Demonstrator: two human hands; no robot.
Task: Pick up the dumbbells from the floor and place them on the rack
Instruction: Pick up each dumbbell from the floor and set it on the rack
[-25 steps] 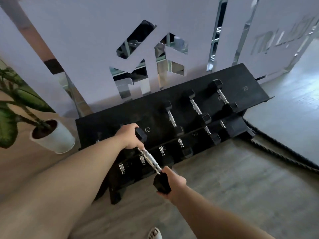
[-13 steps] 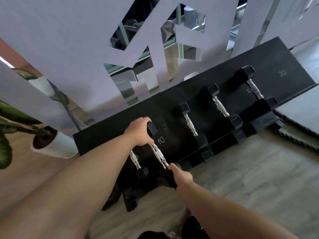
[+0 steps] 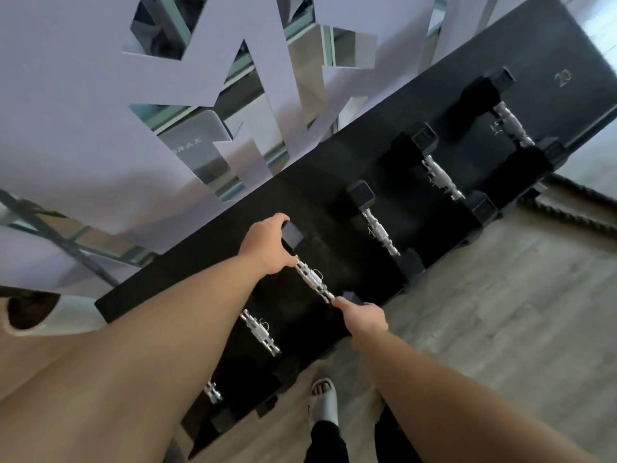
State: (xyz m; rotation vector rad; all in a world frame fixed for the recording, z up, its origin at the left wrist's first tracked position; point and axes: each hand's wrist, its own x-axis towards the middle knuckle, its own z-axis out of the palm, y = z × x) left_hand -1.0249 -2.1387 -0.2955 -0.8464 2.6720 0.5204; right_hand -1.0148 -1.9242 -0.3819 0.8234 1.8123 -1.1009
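Observation:
A black hex dumbbell with a chrome handle point(image 3: 314, 281) lies across the top shelf of the black rack point(image 3: 207, 259), at its left part. My left hand point(image 3: 267, 243) is wrapped around its far head. My right hand point(image 3: 364, 317) grips its near head at the shelf's front edge. Three more dumbbells rest on the same shelf to the right: the nearest dumbbell point(image 3: 380, 232), the middle dumbbell point(image 3: 442, 178) and the far dumbbell point(image 3: 510, 125). On the lower shelf, another dumbbell handle point(image 3: 260, 332) shows under my left forearm.
A white wall panel point(image 3: 83, 111) with mirrored cut-outs stands right behind the rack. A white plant pot point(image 3: 66, 315) sits at the left. A thick black rope point(image 3: 574, 208) lies on the wood floor at the right. My sandalled foot point(image 3: 324, 401) is close to the rack's base.
Both hands carried the dumbbell up and away from me, onto the rack's top shelf. The view has closed in on the rack.

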